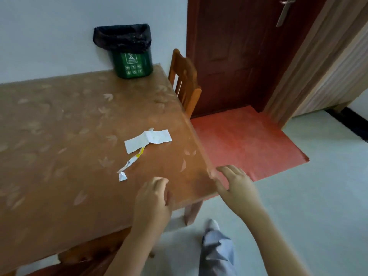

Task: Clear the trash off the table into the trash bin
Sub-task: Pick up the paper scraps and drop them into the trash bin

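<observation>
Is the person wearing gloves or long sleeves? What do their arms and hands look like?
No gloves. The left hand and the right hand are both bare, with no rings, watch or bracelet showing. The left forearm and the right forearm are bare too, with no sleeve in view. Lower down there is a grey-blue trouser leg and a light shoe.

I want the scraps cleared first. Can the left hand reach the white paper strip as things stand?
Probably yes: the left hand is empty, and only bare table lies between it and the white paper strip.
</observation>
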The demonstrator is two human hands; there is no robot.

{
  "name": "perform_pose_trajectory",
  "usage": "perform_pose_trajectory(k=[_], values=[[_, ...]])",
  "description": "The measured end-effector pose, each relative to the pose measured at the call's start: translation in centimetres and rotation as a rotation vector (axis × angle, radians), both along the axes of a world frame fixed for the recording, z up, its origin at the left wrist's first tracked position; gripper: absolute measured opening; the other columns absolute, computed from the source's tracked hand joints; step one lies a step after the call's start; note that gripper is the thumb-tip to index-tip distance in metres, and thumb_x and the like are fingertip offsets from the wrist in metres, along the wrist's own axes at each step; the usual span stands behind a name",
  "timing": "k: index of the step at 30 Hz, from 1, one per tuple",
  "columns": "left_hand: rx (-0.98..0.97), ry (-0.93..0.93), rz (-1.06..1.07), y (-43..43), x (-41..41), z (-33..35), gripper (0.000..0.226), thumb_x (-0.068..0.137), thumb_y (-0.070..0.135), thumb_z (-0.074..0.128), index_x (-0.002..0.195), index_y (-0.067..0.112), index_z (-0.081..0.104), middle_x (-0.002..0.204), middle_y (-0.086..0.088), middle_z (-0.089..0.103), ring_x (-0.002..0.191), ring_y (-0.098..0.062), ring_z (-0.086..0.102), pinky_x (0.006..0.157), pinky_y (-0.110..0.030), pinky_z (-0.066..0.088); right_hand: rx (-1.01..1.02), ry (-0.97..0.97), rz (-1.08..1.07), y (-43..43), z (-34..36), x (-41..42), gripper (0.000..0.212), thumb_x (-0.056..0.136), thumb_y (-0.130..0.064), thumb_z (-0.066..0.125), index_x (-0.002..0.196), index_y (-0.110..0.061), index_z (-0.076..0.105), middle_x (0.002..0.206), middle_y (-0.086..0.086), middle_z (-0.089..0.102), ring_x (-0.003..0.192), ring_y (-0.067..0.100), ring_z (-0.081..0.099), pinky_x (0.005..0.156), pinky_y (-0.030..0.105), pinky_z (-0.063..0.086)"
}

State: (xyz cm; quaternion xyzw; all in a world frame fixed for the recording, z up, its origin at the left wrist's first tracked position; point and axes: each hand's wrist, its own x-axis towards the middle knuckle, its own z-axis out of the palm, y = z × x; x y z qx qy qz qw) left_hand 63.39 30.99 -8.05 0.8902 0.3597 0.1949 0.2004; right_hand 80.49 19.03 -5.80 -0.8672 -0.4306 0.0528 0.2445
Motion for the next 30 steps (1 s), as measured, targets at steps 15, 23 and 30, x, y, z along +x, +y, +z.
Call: perform_pose_trajectory(k=[15,23,30], values=[[-0.051,0.039,0.639,7.7,7.6,-2.5,0.027,0.076,0.018,0.049,0.096,0.008,0.064,0.092,-0.010,0.068,0.085,-0.032,0.062,0.073,-0.036,0.047,-0.106,0.086,0.509,18.8,-2.5,13.7,0.027,0.084,-0.022,0.058,0.110,-0.015,0.060,0.111,0.007,0.063,0.103,0.028,0.054,0.082,0.036,0.043],[0.061,0.123,0.715,12.8,5.6,-7.9,0.033,0.076,0.022,0.044,0.096,0.006,0.064,0.092,-0.015,0.066,0.083,-0.034,0.062,0.073,-0.039,0.047,-0.237,0.116,0.637,26.2,-7.2,10.8,0.031,0.082,-0.022,0.059,0.112,-0.014,0.058,0.116,0.005,0.059,0.108,0.025,0.051,0.081,0.031,0.038],[0.005,0.157,0.690,14.7,4.7,-11.4,0.018,0.069,0.010,0.070,0.085,0.009,0.063,0.085,-0.011,0.065,0.076,-0.033,0.060,0.067,-0.040,0.048,-0.329,0.108,0.667,29.9,-10.5,9.3,0.034,0.085,-0.020,0.054,0.119,-0.016,0.052,0.125,0.006,0.051,0.115,0.023,0.044,0.087,0.036,0.038]])
